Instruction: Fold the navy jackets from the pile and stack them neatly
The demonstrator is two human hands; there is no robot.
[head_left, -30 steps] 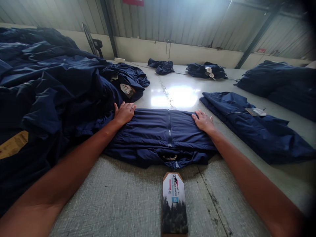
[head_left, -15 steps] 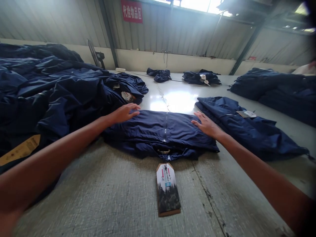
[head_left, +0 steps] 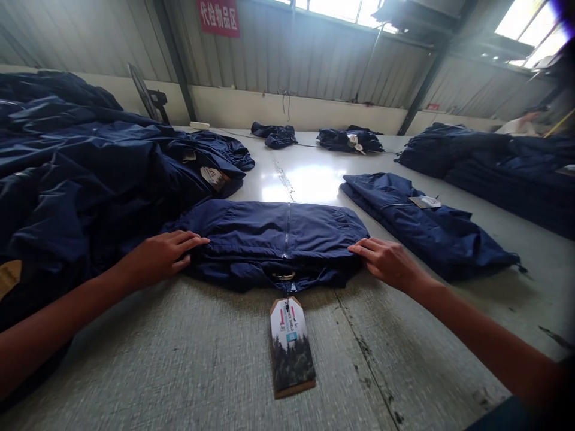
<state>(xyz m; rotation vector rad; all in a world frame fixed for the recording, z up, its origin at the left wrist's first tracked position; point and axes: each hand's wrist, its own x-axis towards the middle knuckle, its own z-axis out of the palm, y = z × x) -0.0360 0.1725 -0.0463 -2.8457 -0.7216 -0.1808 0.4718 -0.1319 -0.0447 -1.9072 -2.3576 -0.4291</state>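
- While open and unclenched, left hand (head_left: pixel 157 257) and right hand (head_left: pixel 386 262) touching opposite ends of folded navy jacket (head_left: pixel 269 230)
- Jacket centred on near table (head_left: pixel 179 353)
- Forest-print hang tag (head_left: pixel 291 347) flat, just nearer
- Far-left red wall sign (head_left: pixel 218 18): 代检物品区

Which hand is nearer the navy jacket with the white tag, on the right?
Right hand, just beside that folded navy jacket, not touching it. The left hand lies farther off, beyond the centre navy jacket.
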